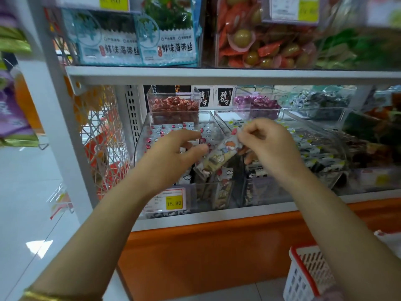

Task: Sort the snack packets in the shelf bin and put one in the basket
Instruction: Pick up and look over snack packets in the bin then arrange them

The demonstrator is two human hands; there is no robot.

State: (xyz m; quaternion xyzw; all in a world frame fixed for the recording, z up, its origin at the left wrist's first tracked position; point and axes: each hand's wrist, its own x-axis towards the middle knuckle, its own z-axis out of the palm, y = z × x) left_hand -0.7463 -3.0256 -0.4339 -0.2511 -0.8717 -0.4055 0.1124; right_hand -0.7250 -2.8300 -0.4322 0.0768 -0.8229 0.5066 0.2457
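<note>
A yellow price tag (173, 203) says 15.80. High above it stand two blue seaweed bags (138, 40). Just above it sits a clear box of red sweets (174, 105). Left of it hangs a white wire rack (102, 137). Under it runs an orange board (206, 246).

The left hand (171, 157) and the right hand (267, 146) are seen bare, and both forearms are left uncovered. A thin gold bangle (50, 296) is worn on the left arm, well to the left of the basket (308, 276).
</note>
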